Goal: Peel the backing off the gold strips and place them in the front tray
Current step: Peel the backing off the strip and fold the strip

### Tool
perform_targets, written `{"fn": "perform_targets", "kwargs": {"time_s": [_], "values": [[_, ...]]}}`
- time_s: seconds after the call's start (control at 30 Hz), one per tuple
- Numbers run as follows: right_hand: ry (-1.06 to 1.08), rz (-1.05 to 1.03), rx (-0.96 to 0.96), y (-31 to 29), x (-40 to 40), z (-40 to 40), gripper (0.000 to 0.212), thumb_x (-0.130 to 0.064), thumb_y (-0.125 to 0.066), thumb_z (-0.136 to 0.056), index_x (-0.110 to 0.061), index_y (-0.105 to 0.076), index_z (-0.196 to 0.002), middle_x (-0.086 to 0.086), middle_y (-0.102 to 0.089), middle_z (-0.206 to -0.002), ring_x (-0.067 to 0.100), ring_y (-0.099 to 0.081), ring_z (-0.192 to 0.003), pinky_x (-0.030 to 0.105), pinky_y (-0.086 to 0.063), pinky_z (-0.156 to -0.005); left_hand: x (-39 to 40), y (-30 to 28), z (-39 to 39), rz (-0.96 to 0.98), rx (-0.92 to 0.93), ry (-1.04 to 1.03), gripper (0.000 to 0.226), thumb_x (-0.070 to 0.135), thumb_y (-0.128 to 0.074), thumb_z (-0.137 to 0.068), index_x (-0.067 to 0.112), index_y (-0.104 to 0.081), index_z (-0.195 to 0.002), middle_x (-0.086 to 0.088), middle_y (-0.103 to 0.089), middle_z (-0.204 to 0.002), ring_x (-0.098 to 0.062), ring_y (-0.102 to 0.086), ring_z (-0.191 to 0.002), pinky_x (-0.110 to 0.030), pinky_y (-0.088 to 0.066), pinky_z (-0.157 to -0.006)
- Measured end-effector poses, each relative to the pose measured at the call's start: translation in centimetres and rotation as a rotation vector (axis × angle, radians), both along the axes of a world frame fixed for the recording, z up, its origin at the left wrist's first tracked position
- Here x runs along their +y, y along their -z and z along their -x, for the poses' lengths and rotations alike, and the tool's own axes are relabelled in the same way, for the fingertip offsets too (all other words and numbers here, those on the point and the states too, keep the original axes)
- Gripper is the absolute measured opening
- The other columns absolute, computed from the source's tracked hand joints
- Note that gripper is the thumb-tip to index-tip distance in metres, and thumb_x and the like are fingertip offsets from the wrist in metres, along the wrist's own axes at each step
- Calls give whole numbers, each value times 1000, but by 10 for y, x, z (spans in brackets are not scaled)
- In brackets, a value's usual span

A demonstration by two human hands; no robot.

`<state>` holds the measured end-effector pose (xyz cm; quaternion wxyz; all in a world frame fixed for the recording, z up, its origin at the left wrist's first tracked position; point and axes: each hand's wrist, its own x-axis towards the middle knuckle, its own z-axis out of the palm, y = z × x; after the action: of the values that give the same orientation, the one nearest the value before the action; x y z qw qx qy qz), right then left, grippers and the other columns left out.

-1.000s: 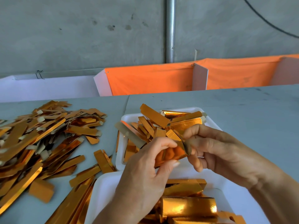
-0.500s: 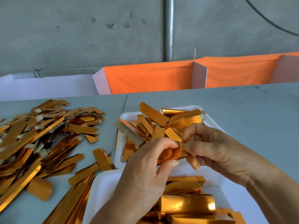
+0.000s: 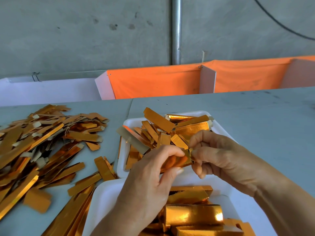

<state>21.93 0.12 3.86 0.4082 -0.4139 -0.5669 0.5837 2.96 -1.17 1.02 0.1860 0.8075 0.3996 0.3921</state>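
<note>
Gold pieces fill the near white tray at the bottom edge. Just above it, the left hand pinches a gold strip between thumb and forefinger, while the right hand nips the strip's right end with curled fingertips. Strip sits between both hands, over the far tray, which holds strips. Loose strip pile sprawls left on the table.

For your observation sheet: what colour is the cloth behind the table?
Orange cloth, clearest in the head view.
</note>
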Motion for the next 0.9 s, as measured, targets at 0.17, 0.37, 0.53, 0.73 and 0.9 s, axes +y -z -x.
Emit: {"fn": "perform_targets", "kwargs": {"time_s": [0.17, 0.37, 0.53, 0.73, 0.9], "values": [[4, -29, -39, 0, 0, 0, 21, -15, -64, -71, -7, -58, -89, 8, -61, -60, 17, -58, -53, 22, -49, -54, 0, -1, 0, -74, 58, -24, 23, 42, -52, -87, 44, -48, -109, 23, -59, -105, 4, -52, -103, -8, -42, -82], [-36, -79, -184, -1, 0, -3, 14, 1, -65, -82, -8, -57, -89, 4, -60, -58, 14, -58, -52, 23, -49, -55, 1, 0, -3, -131, 69, -28, 25, 33, -56, -84, 38, -53, -108, 23, -57, -116, 5, -52, -107, -18, -47, -88], [-64, -69, -111, 2, 0, -7, 17, -11, -64, -77, -8, -59, -93, 6, -62, -63, 15, -60, -57, 22, -50, -58, 1, 0, -2, -143, 58, -14, 25, 22, -66, -85, 34, -60, -106, 20, -60, -117, 5, -52, -110, -14, -45, -89], [-191, 42, 198, 6, 2, -10, 16, -19, -61, -83, -11, -67, -95, 6, -58, -64, 15, -61, -57, 22, -52, -55, 1, -1, 1, -42, -73, 59, 28, 22, -65, -85, 36, -59, -108, 25, -60, -119, 10, -52, -113, -5, -40, -89], [-247, 76, 339, 6, 5, -9, 16, -22, -77, -78, -12, -71, -89, 2, -55, -59, 12, -57, -51, 21, -50, -52, -2, -5, -1, -14, -157, 113, 24, 30, -62, -86, 39, -58, -107, 24, -61, -115, 5, -58, -109, -5, -43, -84]]}}
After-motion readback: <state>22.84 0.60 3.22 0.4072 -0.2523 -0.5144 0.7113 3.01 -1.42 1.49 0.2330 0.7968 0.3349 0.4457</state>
